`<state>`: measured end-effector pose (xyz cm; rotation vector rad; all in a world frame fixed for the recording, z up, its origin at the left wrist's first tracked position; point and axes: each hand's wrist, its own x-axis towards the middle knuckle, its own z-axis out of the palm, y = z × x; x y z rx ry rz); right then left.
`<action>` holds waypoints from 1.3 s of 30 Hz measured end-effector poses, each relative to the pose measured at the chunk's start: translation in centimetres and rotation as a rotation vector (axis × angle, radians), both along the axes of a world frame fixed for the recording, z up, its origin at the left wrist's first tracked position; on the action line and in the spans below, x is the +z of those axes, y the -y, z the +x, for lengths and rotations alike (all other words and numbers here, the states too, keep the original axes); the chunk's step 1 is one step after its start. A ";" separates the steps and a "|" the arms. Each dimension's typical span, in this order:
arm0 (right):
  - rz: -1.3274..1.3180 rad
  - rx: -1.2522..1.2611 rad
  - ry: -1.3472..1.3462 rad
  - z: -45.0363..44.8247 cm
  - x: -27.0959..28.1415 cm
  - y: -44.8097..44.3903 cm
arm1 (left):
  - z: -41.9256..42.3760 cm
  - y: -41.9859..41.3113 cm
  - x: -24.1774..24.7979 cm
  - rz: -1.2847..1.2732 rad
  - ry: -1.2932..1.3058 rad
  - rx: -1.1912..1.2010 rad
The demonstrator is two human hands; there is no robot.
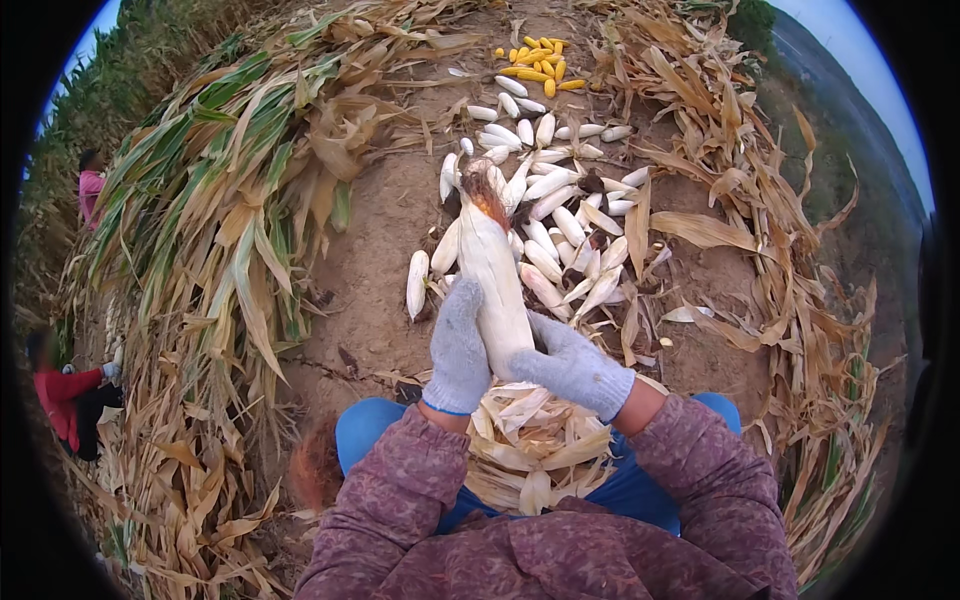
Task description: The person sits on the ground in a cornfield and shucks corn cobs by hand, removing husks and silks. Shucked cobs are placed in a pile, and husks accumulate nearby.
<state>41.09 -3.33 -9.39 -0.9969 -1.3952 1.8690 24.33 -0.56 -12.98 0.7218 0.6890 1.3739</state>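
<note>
Both my hands, in grey knit gloves, hold one ear of corn in its pale husk [493,285]. My left hand [459,345] grips its left side, and my right hand [574,364] is around the lower right end. Brown-red silk [486,196] sticks out at the ear's far tip. Beyond it, many white ears of corn [551,202] are heaped on the soil, some with bits of husk. Farther off is a small group of yellow ears of corn [534,64]. Stripped husks [536,457] are piled between my knees, below my hands.
Cut corn stalks with dry and green leaves [247,202] are heaped along the left, and more dry stalks [780,247] along the right. Bare soil [367,247] shows between. At the far left are a person in red [67,397] and another in pink [91,191].
</note>
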 end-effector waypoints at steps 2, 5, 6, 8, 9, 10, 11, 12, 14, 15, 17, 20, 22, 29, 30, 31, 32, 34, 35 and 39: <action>0.038 0.006 0.099 0.1 0.8 -0.3 | 0.0 -0.1 -0.3 0.044 -0.020 0.030; 0.189 -0.056 0.346 0.4 0.2 0.0 | -0.6 0.1 1.5 -0.002 0.017 0.131; 0.237 -0.041 0.451 0.4 1.1 0.1 | -1.0 0.2 2.4 -0.038 -0.021 0.210; 0.379 -0.086 0.633 0.7 0.5 0.5 | -0.9 0.3 6.1 -0.068 -0.168 0.238; 0.397 -0.088 0.655 0.7 0.4 0.7 | -1.0 -0.1 5.9 -0.055 -0.202 0.251; 0.415 -0.090 0.677 0.8 0.4 0.8 | -1.1 -0.4 5.5 -0.043 -0.237 0.262; 0.433 -0.093 0.699 0.7 0.4 0.8 | -1.2 -0.6 5.2 -0.030 -0.271 0.273; 0.444 -0.098 0.706 0.7 0.5 0.8 | -1.1 -0.6 5.4 -0.039 -0.307 0.297; 0.467 -0.109 0.719 0.6 0.7 0.8 | -1.2 -0.8 5.0 -0.058 -0.240 0.323; 0.465 -0.113 0.729 0.5 0.8 0.8 | -1.3 -0.9 4.8 -0.065 -0.205 0.333; 0.461 -0.121 0.749 0.4 0.9 0.9 | -1.8 -1.2 4.3 -0.110 -0.069 0.321; 0.512 -0.120 0.816 0.3 0.7 0.9 | -2.6 -1.6 3.1 -0.137 -0.028 0.306; 0.536 -0.116 0.847 0.4 0.7 0.8 | -3.4 -1.9 2.6 -0.137 -0.111 0.307; 0.612 -0.162 0.927 0.7 0.5 0.5 | -3.7 -1.6 3.1 -0.164 -0.034 0.299; 0.630 -0.162 0.934 0.8 0.3 0.5 | -3.4 -1.6 3.2 -0.162 0.040 0.284; 0.648 -0.161 0.940 0.8 0.1 0.4 | -3.3 -1.5 3.4 -0.181 0.076 0.287; 0.666 -0.161 0.947 0.8 -0.1 0.4 | -3.1 -1.4 3.7 -0.200 0.113 0.290; 0.651 -0.140 0.936 0.7 0.1 0.4 | -2.9 -1.4 3.9 -0.242 0.177 0.275; 0.644 -0.130 0.930 0.7 0.2 0.3 | -3.0 -1.4 3.8 -0.267 0.203 0.260; 0.608 -0.144 0.844 0.9 -1.1 0.1 | -3.0 -2.0 2.6 -0.284 0.212 0.192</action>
